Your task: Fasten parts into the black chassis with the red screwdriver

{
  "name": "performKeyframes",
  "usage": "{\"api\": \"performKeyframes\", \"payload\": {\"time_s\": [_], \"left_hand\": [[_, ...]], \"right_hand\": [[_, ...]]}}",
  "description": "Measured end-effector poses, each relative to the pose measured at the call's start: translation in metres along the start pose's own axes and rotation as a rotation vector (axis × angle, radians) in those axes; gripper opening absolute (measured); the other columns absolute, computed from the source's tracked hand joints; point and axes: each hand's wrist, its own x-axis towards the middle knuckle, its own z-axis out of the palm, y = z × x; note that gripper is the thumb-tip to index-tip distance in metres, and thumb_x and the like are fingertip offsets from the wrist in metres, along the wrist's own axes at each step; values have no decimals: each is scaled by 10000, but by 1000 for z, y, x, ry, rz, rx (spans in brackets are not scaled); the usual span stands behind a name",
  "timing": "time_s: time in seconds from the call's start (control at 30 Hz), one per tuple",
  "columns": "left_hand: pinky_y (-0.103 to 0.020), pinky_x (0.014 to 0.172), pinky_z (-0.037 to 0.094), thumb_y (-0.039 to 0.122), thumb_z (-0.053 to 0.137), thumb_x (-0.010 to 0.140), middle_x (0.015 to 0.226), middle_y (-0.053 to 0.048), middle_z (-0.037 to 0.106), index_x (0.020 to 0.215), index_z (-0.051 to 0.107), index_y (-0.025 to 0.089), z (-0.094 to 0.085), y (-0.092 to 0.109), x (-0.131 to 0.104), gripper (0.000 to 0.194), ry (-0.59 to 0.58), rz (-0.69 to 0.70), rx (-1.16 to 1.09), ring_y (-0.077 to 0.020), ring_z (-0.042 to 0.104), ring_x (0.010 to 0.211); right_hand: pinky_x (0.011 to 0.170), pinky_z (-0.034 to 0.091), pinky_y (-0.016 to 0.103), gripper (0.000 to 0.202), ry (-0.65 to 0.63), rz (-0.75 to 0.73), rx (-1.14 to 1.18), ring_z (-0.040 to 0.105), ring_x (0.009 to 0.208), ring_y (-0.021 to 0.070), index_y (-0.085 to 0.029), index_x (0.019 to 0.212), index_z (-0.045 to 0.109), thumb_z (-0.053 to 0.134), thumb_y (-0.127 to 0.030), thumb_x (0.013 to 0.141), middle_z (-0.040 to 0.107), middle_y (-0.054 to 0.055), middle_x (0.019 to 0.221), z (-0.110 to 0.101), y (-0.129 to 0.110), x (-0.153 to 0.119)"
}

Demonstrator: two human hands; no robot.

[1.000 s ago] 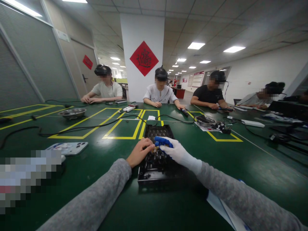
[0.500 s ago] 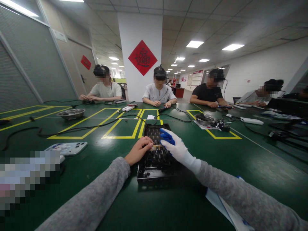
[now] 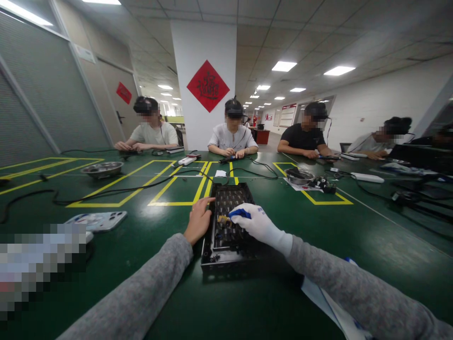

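A black rectangular case with rows of small dark parts lies on the green table in front of me. My left hand, bare, rests at the case's left edge, its index finger stretched along the rim. Over the middle of the case is my right hand, in a white glove with blue fingertips. Its fingers are pinched together beside a small yellow-gold piece; whether they grip this piece is too small to tell.
A phone lies left of the case. Metal bowls stand farther off at left and right. Black cables cross the table. A pale cloth is under my right forearm. Several people sit across the table.
My right hand has lowered onto the case and its fingers have closed. My left hand has moved left, from the yellow-gold piece to the case's edge.
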Motion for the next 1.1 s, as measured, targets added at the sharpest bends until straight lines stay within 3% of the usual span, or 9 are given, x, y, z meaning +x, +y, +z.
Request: {"api": "performKeyframes", "payload": {"time_s": [0.07,0.2,0.4,0.53,0.6,0.73,0.9,1.1], "left_hand": [[-450,989,322,121,410,718,1155,-65,545,1086,567,227,5,-9,2,413,22,-70,-54,-237,458,1122],[-433,1003,320,116,408,709,1172,-72,541,1102,560,209,13,-15,9,432,55,-82,-105,-237,456,1135],[-395,952,363,153,429,731,1122,-84,563,1051,565,195,24,-16,26,350,79,-133,-84,-226,499,1068],[-315,706,437,329,513,745,825,-51,591,792,569,175,18,-17,28,171,201,-192,-30,-185,553,747],[-269,592,391,414,479,768,628,-7,527,627,510,181,10,-18,26,274,242,-195,22,-157,503,618],[-250,504,295,478,301,839,474,17,428,505,435,182,-4,-18,21,466,134,-241,36,-133,430,503],[-236,510,285,516,483,732,506,31,444,532,405,182,0,-21,20,397,-96,-147,113,-123,429,513],[-238,527,292,415,375,802,536,26,443,550,378,182,9,-28,25,344,-228,-93,145,-129,438,539]], "right_hand": [[768,435,280,170,-11,-32,1,576,803,143,-195,889,662,547,-252,777,647,23,866,-6,-7,2],[755,432,262,152,-120,-119,-5,574,796,136,-190,854,675,587,-245,742,642,18,844,-20,-22,6],[568,445,215,204,-381,115,144,553,596,100,-165,850,656,605,-310,716,637,-7,708,-12,-15,-2],[577,446,211,191,-388,107,97,557,618,102,-168,829,654,624,-299,693,641,-2,742,-8,-9,-4],[599,446,213,183,-375,76,77,561,646,106,-168,826,650,619,-295,698,640,-1,758,-10,-9,-4],[633,435,215,170,-377,24,-8,558,677,107,-159,821,646,606,-277,707,634,0,765,-15,-12,-1],[538,406,200,205,-432,90,-73,531,582,91,-162,844,646,582,-321,730,623,-14,700,-25,-13,7],[588,416,208,202,-435,65,-90,556,641,103,-173,849,660,587,-323,735,638,-6,744,-26,-12,1]]}}
